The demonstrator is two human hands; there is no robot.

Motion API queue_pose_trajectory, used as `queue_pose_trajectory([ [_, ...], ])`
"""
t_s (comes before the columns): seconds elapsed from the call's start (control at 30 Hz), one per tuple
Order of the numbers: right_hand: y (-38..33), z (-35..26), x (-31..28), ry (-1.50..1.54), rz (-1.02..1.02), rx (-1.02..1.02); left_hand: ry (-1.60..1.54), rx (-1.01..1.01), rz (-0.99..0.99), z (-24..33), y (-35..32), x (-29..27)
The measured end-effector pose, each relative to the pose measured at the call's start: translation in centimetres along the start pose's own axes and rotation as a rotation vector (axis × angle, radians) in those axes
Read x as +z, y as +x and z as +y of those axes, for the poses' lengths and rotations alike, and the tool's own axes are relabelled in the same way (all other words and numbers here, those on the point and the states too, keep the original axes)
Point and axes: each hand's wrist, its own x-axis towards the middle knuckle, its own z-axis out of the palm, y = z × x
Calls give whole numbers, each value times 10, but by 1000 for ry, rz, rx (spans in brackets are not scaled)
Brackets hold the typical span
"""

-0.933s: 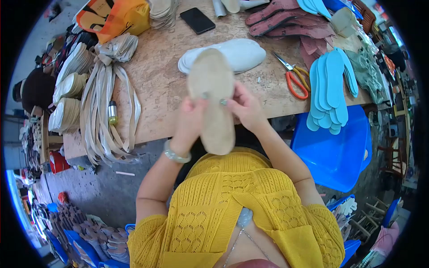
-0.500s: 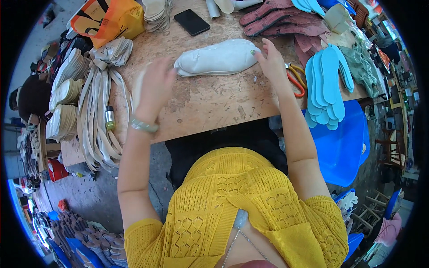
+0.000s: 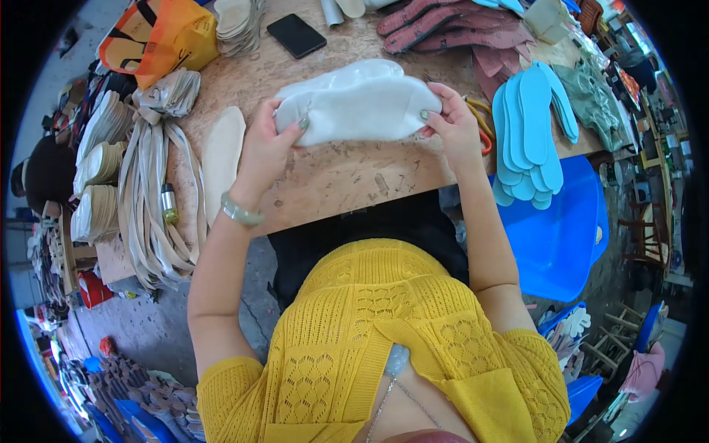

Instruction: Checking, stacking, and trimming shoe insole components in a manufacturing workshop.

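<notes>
A soft white insole (image 3: pixel 362 112) is stretched sideways between my two hands, slightly above the wooden table (image 3: pixel 347 177). My left hand (image 3: pixel 267 148) pinches its left end, thumb on the near face. At the other end my right hand (image 3: pixel 452 127) grips it the same way, its fingers partly hidden behind. Just beyond lies another white insole or a small pile of them (image 3: pixel 347 74), mostly covered by the held one. A cream insole (image 3: pixel 224 151) rests on the table beside my left wrist.
Left are cream straps (image 3: pixel 148 199), a small bottle (image 3: pixel 169 201) and insole stacks (image 3: pixel 96 210). An orange bag (image 3: pixel 159 44) and phone (image 3: pixel 297 35) lie farther back. Right are dark red insoles (image 3: pixel 443 26), orange-handled pliers (image 3: pixel 484 140), light-blue insoles (image 3: pixel 528 133) and a blue tub (image 3: pixel 554 251).
Both hands, apart from the white insoles before, now hold one by its ends, raised and nearer to me. A cream insole now shows by my left wrist. The view has shifted slightly.
</notes>
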Motion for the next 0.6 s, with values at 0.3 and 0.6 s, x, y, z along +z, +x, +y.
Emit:
queue_pose_trajectory([
  [0.3, -41, -5, -16, -19, -95, 214, -343, -312, -53, -26, -57, 3],
  [0.6, -20, 6, -12, -495, -179, -38, 372, 33, -45, -20, -5, 3],
])
